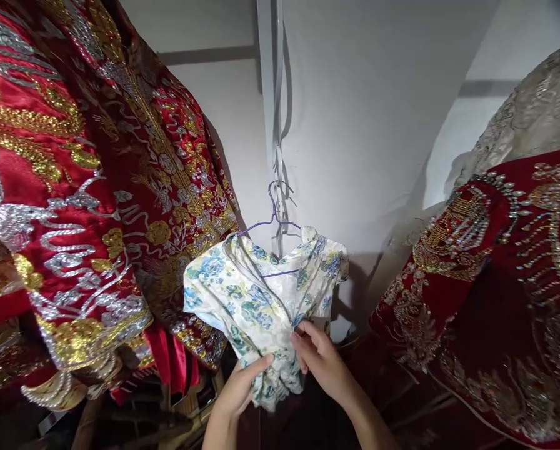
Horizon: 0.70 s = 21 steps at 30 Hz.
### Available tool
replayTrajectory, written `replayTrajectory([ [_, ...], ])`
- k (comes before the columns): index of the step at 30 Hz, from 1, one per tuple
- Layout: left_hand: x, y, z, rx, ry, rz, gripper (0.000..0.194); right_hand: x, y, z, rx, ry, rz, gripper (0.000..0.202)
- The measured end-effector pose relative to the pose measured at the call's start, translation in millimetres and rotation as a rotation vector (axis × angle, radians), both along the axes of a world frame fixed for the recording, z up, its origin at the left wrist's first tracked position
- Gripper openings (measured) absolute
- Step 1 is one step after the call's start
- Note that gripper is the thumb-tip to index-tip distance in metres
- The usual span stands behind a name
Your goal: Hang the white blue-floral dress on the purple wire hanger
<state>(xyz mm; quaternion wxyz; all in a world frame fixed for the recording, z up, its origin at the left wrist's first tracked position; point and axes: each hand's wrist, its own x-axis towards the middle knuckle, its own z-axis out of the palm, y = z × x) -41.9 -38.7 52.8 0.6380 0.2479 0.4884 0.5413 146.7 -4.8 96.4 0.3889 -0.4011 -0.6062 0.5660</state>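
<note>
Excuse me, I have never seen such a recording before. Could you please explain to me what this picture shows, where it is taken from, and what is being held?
There is no machine here, only a person working with bare hands. The single picture comes from a camera worn on the head, looking forward and down. The left hand and the right hand both hold the lower part of a floral garment, which is on a purple hanger in front of a pale wall. No work surface can be made out. To the left is a red embroidered jacket, and to the right a red beaded garment.
</note>
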Motion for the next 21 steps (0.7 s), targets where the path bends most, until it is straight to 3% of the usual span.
replayTrajectory([
  [3, 6, 3, 6.5, 0.015, 0.052, -0.073, 0.06, 4, 10, 7.4, 0.086, -0.241, -0.023, 0.043],
  [7, 9, 6, 14.5, -0.041, 0.102, -0.057, 0.057, 10, 20, 14.1, 0.086, -0.43, 0.028, 0.036],
  [11, 5, 7, 17.3, -0.052, 0.069, -0.034, 0.054, 3, 26, 12.4, 0.128, -0.416, 0.013, 0.032],
  [15, -4, 14, 6.7, -0.088, 0.099, 0.025, 0.049, 1, 31, 8.6, 0.107, -0.212, 0.069, 0.037],
  [17, -5, 20, -2.4, -0.051, 0.155, 0.158, 0.049, 3, 33, 7.5, 0.065, -0.103, 0.072, 0.039],
  [21, 10, 33, -16.8, 0.277, 0.533, 0.744, 0.053, 2, 34, 3.8, -0.033, 0.01, 0.053, 0.043],
])
